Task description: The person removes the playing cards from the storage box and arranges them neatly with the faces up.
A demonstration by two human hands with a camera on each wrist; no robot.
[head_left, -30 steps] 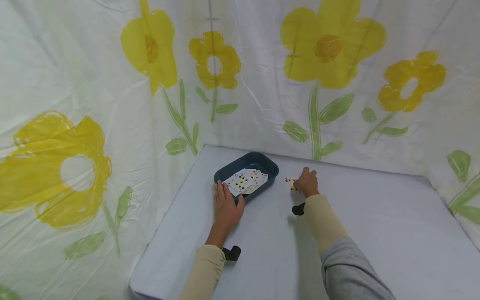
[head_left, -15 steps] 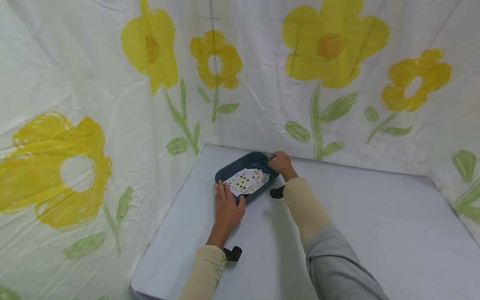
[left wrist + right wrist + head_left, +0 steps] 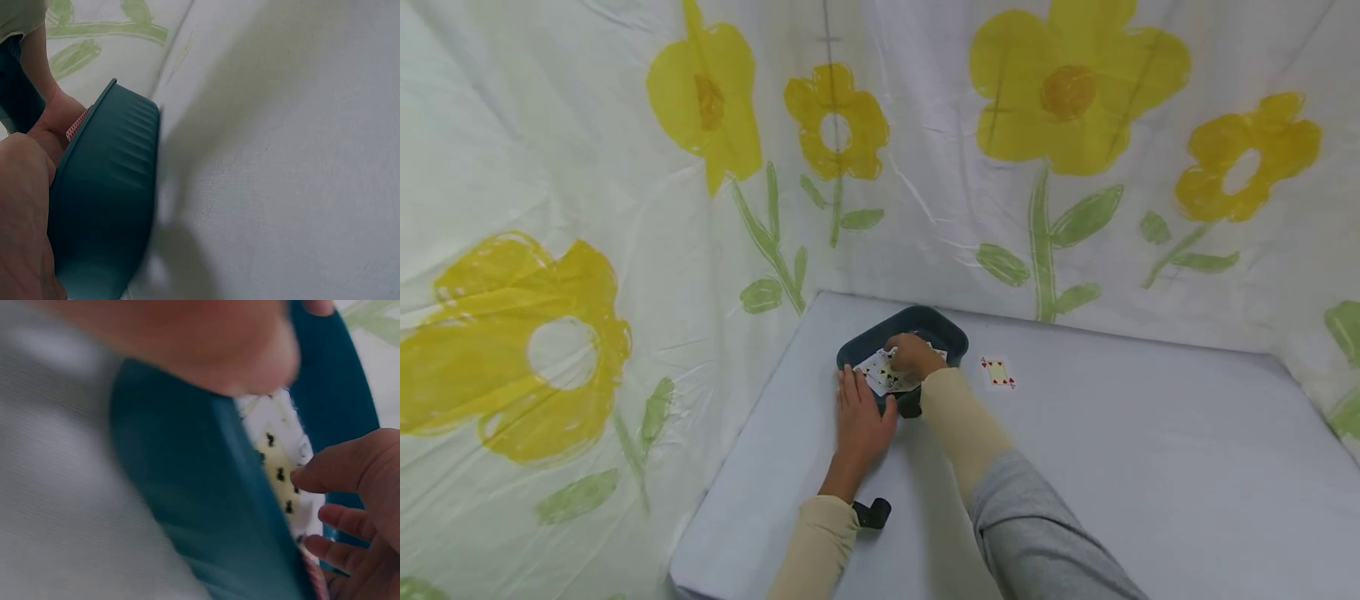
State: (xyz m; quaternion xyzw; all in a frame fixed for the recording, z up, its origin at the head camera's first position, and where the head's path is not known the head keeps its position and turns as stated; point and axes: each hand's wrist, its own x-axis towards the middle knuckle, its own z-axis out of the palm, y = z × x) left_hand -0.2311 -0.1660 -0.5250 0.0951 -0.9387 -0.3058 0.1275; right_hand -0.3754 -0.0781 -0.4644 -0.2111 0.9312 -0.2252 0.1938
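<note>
A dark teal plastic tray (image 3: 859, 342) sits at the table's far left, with several face-up playing cards (image 3: 877, 368) overlapping inside. My left hand (image 3: 863, 423) rests on its front left corner, fingers straight along the left end and thumb at the front wall. Reaching into the tray, my right hand (image 3: 917, 354) is over the cards. In the right wrist view its thumb meets a card face and its fingers (image 3: 340, 520) are spread at the card edge. A red patterned card back (image 3: 76, 125) shows above the tray wall in the left wrist view.
A single four of hearts (image 3: 997, 372) lies face up on the white-covered table (image 3: 1112, 467), right of the tray. A white curtain (image 3: 925, 233) with yellow flowers hangs behind the table and along its left side.
My right hand has left the four of hearts on the table and moved left over the tray's right end, down onto the cards. The left hand has stayed at the tray corner.
</note>
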